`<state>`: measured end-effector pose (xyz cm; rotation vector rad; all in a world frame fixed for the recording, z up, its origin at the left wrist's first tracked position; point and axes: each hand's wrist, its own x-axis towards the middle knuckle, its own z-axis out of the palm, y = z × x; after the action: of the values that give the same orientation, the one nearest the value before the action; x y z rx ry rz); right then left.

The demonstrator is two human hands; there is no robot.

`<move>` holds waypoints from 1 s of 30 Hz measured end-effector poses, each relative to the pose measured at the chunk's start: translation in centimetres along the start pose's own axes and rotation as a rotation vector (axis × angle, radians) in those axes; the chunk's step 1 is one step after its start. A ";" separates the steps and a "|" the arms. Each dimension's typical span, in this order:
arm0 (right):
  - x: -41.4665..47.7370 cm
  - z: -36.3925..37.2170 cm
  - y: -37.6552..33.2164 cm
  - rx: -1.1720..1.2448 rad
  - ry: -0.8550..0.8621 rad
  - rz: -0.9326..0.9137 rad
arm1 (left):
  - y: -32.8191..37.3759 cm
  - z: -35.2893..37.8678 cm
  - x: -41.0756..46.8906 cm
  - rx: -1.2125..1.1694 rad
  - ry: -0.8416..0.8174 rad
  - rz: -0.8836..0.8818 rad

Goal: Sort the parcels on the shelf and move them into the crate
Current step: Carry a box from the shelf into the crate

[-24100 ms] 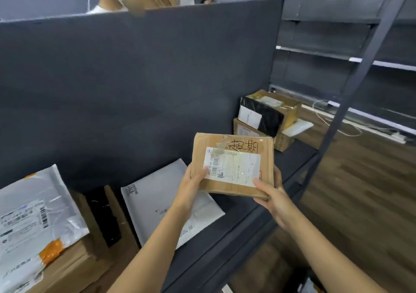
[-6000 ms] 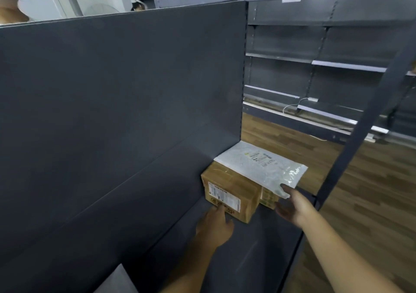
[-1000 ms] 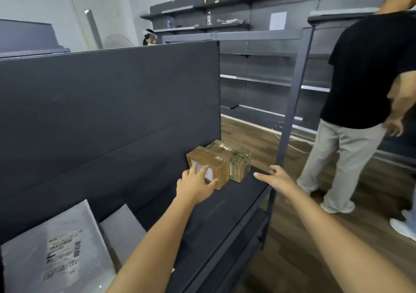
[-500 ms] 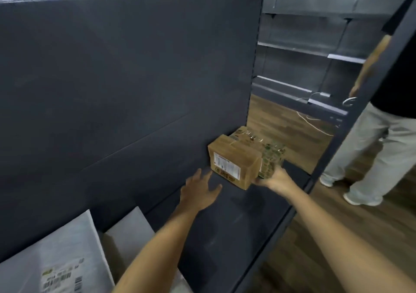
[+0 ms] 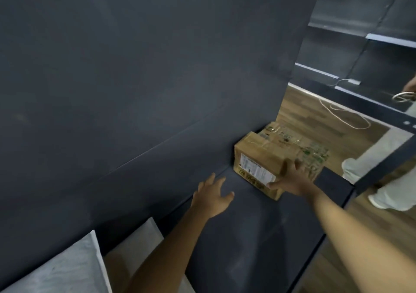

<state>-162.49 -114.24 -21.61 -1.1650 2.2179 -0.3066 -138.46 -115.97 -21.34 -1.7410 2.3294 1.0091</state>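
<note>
Two cardboard parcels stand side by side at the far right end of the dark shelf [image 5: 258, 236], against its back panel. The nearer brown box [image 5: 258, 157] carries a white label on its front face. Behind it sits a box wrapped in shiny printed tape [image 5: 292, 139]. My right hand [image 5: 292, 180] grips the nearer box at its front right corner, thumb on the label face, fingers over the top. My left hand [image 5: 212, 199] hovers open above the shelf, a short way left of the box, not touching it. No crate is in view.
Grey mailer bags [image 5: 67, 268] lie at the bottom left of the shelf. A dark upright post [image 5: 382, 168] frames the shelf's right end. Beyond it are wood floor, a white cable [image 5: 346, 114] and a person's light trousers and shoe [image 5: 387, 193].
My right hand has closed around the nearer box's front corner, from touching the taped box beside it. My left hand stays open. The view has moved closer and lower.
</note>
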 end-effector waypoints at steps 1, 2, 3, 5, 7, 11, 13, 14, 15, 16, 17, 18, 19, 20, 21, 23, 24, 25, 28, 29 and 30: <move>0.3 0.3 0.2 -0.003 0.007 0.011 | -0.4 -0.1 0.1 -0.008 0.000 -0.002; 0.3 0.5 0.2 -0.017 0.020 0.012 | -0.7 -0.1 0.2 -0.020 -0.001 -0.007; 0.4 0.6 0.3 -0.033 0.038 0.002 | -1.1 -0.3 0.2 -0.036 -0.004 -0.015; 0.4 0.6 0.2 -0.101 0.066 -0.032 | -1.9 -0.4 0.2 -0.067 -0.016 -0.040; 0.1 0.6 -0.2 -0.186 0.087 -0.037 | -2.5 -0.3 0.1 -0.078 -0.028 -0.069; -1.0 1.3 -1.0 -0.132 0.086 -0.001 | -2.9 -0.2 -0.5 -0.070 -0.030 -0.088; -2.2 1.8 -1.0 0.044 0.051 0.050 | -2.8 0.0 -0.7 -0.094 -0.028 -0.099; -2.8 2.1 -0.7 0.181 0.035 0.080 | -2.7 0.1 -0.9 -0.119 -0.021 -0.109; -3.4 2.5 -0.3 0.368 0.011 0.112 | -2.4 0.2 -1.2 -0.154 -0.009 -0.120; -4.1 2.9 0.1 0.591 -0.028 0.136 | -2.0 0.4 -1.6 -0.197 -0.005 -0.138; -4.8 3.2 0.7 0.795 -0.071 0.149 | -1.6 0.6 -2.1 -0.245 -0.012 -0.154; -5.5 3.4 1.1 0.955 -0.118 0.143 | -1.1 0.8 -2.8 -0.306 -0.034 -0.171; -6.3 3.4 1.3 1.095 -0.171 0.134 | -0.6 1.1 -3.5 -0.383 -0.065 -0.188; -7.2 3.4 1.4 1.224 -0.219 0.124 | 0.0 1.4 -4.3 -0.477 -0.099 -0.201; -8.1 3.4 1.4 1.334 -0.257 0.113 | 0.5 1.7 -5.1 -0.579 -0.125 -0.202; -10.1 3.3 1.0 1.485 -0.307 0.074 | 1.7 2.3 -6.8 -0.778 -0.148 -0.168; -11.3 3.3 0.8 1.540 -0.330 0.038 | 2.4 2.6 -7.6 -0.873 -0.149 -0.142; -12.4 3.2 0.6 1.567 -0.344 0.003 | 3.2 2.8 -8.4 -0.967 -0.144 -0.118; -15.8 3.3 1.1 1.525 -0.390 -0.101 | 5.8 3.5 -10.8 -1.229 -0.112 -0.042; -17.1 3.2 1.3 1.487 -0.404 -0.128 | 6.6 3.8 -11.6 -1.330 -0.081 -0.016; -18.3 3.2 1.5 1.431 -0.421 -0.153 | 7.3 4.1 -12.5 -1.431 -0.037 0.007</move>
<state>-153.69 -98.33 -17.42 -0.4622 1.0152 -1.2810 -141.63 -102.29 -15.94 -1.7840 1.4494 3.0579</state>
